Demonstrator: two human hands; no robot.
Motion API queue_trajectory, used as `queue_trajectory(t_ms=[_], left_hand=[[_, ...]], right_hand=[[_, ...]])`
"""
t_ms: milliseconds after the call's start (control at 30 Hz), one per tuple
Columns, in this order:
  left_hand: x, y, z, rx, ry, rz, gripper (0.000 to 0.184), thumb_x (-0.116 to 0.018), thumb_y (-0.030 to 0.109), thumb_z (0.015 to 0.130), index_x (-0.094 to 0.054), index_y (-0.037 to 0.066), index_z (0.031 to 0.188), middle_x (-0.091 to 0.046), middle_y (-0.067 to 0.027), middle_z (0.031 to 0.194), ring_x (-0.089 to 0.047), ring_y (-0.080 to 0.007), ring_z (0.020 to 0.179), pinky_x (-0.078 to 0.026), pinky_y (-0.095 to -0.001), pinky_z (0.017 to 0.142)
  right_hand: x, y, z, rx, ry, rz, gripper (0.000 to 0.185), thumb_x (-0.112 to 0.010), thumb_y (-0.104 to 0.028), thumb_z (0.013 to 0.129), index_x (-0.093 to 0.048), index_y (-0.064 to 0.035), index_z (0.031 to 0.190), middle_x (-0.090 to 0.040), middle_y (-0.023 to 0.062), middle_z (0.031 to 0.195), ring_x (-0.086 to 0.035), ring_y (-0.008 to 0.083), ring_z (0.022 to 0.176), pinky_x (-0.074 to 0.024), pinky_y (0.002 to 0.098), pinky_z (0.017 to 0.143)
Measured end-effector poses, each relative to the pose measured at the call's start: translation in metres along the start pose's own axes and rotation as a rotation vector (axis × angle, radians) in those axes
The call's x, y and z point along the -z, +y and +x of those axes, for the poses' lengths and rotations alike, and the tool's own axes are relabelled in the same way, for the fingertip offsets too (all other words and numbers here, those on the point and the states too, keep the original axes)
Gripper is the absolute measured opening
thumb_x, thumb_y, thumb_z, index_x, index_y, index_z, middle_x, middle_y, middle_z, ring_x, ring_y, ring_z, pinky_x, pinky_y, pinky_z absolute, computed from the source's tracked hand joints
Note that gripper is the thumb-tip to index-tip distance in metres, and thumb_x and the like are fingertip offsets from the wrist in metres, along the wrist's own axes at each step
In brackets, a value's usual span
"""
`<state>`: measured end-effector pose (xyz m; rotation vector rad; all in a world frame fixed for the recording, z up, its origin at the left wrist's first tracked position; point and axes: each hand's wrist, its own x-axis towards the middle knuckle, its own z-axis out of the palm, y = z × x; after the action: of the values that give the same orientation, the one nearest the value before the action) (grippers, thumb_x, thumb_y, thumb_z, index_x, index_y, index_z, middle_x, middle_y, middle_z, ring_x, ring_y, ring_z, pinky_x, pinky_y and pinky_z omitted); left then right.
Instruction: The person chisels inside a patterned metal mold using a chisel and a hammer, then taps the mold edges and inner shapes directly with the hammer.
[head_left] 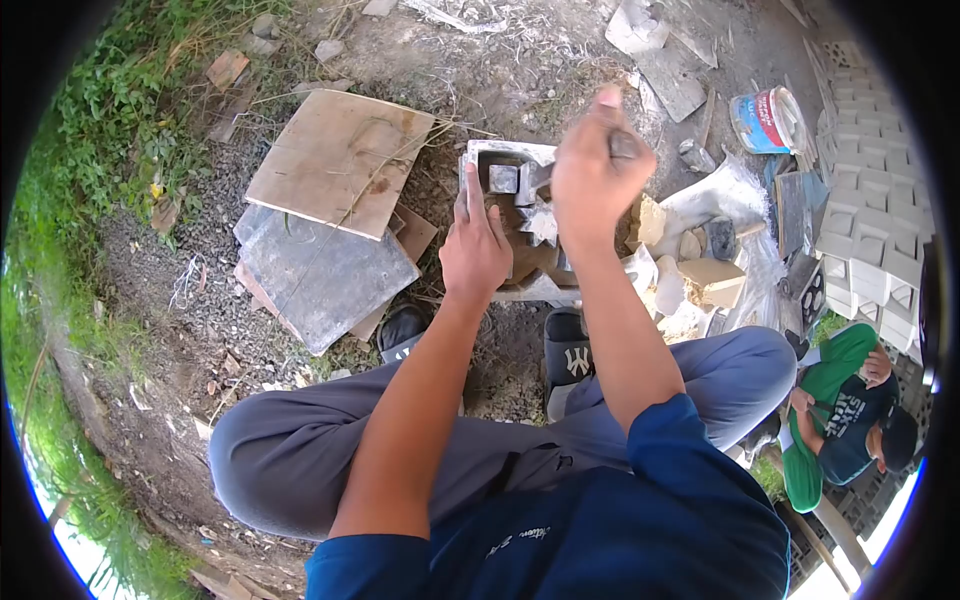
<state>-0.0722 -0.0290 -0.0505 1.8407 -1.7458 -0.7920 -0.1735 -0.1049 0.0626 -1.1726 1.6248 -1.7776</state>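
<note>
In the middle of the head view lies a pale square mould or block with recesses and a star-shaped piece inside. My left hand rests on its left edge, fingers stretched forward along the rim. My right hand is raised over the right part of the block, fingers wrapped round a dark tool whose flat end reaches down into the frame. Beside that end sits a small grey square piece.
Stacked tiles lie to the left. At the right are a paint bucket, broken pale chunks, plastic sheeting and patterned blocks. A seated person is at the lower right.
</note>
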Motion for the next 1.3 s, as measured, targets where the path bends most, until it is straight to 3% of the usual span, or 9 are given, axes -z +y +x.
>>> queue_trajectory(t_ms=[167, 233, 400, 433, 633, 700, 833, 867, 1300], left_hand=[[0.002, 0.001, -0.001, 0.022, -0.042, 0.006, 0.07, -0.043, 0.023, 0.108, -0.007, 0.009, 0.167, -0.057, -0.0316, 0.139, -0.069, -0.0504, 0.094, -0.059, -0.0566, 0.076], [0.004, 0.001, -0.001, 0.037, -0.063, 0.007, 0.071, -0.043, 0.023, 0.108, -0.008, 0.009, 0.167, -0.058, -0.0315, 0.137, -0.069, -0.0508, 0.093, -0.059, -0.0563, 0.075], [0.001, 0.0, -0.002, 0.04, -0.045, 0.032, 0.072, -0.046, 0.022, 0.107, -0.008, 0.009, 0.167, -0.06, -0.0313, 0.131, -0.069, -0.0497, 0.09, -0.058, -0.0567, 0.073], [0.001, 0.002, 0.001, 0.029, -0.041, 0.026, 0.072, -0.046, 0.022, 0.107, -0.008, 0.009, 0.167, -0.06, -0.0313, 0.131, -0.069, -0.0497, 0.09, -0.058, -0.0567, 0.073], [0.0, -0.001, -0.002, 0.025, -0.037, 0.037, 0.073, -0.046, 0.021, 0.107, -0.007, 0.009, 0.167, -0.06, -0.0306, 0.13, -0.069, -0.0489, 0.09, -0.059, -0.0565, 0.071], [-0.001, 0.002, -0.001, 0.015, -0.045, 0.018, 0.073, -0.046, 0.021, 0.107, -0.007, 0.009, 0.167, -0.06, -0.031, 0.133, -0.07, -0.0484, 0.089, -0.059, -0.0563, 0.072], [0.002, -0.004, -0.008, 0.015, -0.038, 0.017, 0.072, -0.045, 0.021, 0.107, -0.007, 0.011, 0.168, -0.059, -0.0329, 0.133, -0.069, -0.0502, 0.091, -0.059, -0.0566, 0.073], [0.003, -0.003, -0.007, 0.023, -0.037, 0.022, 0.072, -0.045, 0.021, 0.107, -0.007, 0.011, 0.168, -0.059, -0.0325, 0.133, -0.069, -0.0503, 0.092, -0.059, -0.0565, 0.073], [0.006, 0.005, -0.001, 0.08, -0.104, 0.012, 0.07, -0.044, 0.021, 0.108, -0.008, 0.012, 0.168, -0.056, -0.0307, 0.141, -0.068, -0.0495, 0.104, -0.059, -0.0564, 0.078]], right_hand=[[0.005, 0.021, -0.015, 0.092, -0.01, -0.106, 0.059, -0.054, -0.029, 0.112, -0.038, -0.0079, 0.059, -0.036, -0.0077, 0.053, -0.03, 0.0033, 0.051, -0.0203, 0.03, 0.045], [0.004, -0.003, -0.002, -0.104, -0.125, 0.048, 0.057, -0.054, -0.028, 0.112, -0.041, -0.0071, 0.06, -0.038, -0.0082, 0.054, -0.031, 0.0026, 0.052, -0.0216, 0.0294, 0.045], [0.01, 0.031, -0.024, 0.19, -0.169, -0.073, 0.055, -0.058, -0.027, 0.11, -0.041, -0.0058, 0.062, -0.036, -0.0072, 0.056, -0.03, 0.0028, 0.053, -0.0222, 0.0294, 0.046], [0.003, 0.019, -0.013, -0.004, -0.243, -0.021, 0.056, -0.057, -0.027, 0.111, -0.041, -0.0054, 0.061, -0.035, -0.0068, 0.055, -0.03, 0.0034, 0.053, -0.0218, 0.0299, 0.046], [0.011, 0.018, -0.006, 0.102, -0.046, 0.046, 0.058, -0.057, -0.029, 0.111, -0.039, -0.0089, 0.059, -0.035, -0.0072, 0.053, -0.028, 0.0041, 0.051, -0.02, 0.0304, 0.045], [0.009, 0.017, 0.014, -0.095, -0.213, 0.053, 0.058, -0.058, -0.028, 0.11, -0.04, -0.0107, 0.058, -0.038, -0.0067, 0.052, -0.03, 0.0036, 0.049, -0.0205, 0.0298, 0.044], [0.024, 0.023, -0.004, 0.057, -0.093, 0.381, 0.055, -0.058, -0.026, 0.11, -0.043, -0.0109, 0.059, -0.04, -0.0067, 0.052, -0.03, 0.0036, 0.047, -0.0214, 0.0289, 0.044], [0.02, 0.039, -0.006, 0.025, -0.188, 0.106, 0.056, -0.058, -0.026, 0.11, -0.043, -0.0101, 0.059, -0.041, -0.0063, 0.052, -0.032, 0.003, 0.046, -0.0219, 0.0285, 0.043], [0.012, -0.004, 0.017, 0.008, -0.362, 0.198, 0.052, -0.061, -0.025, 0.108, -0.046, -0.0088, 0.062, -0.042, -0.0064, 0.055, -0.036, 0.0041, 0.049, -0.0255, 0.0271, 0.044]])
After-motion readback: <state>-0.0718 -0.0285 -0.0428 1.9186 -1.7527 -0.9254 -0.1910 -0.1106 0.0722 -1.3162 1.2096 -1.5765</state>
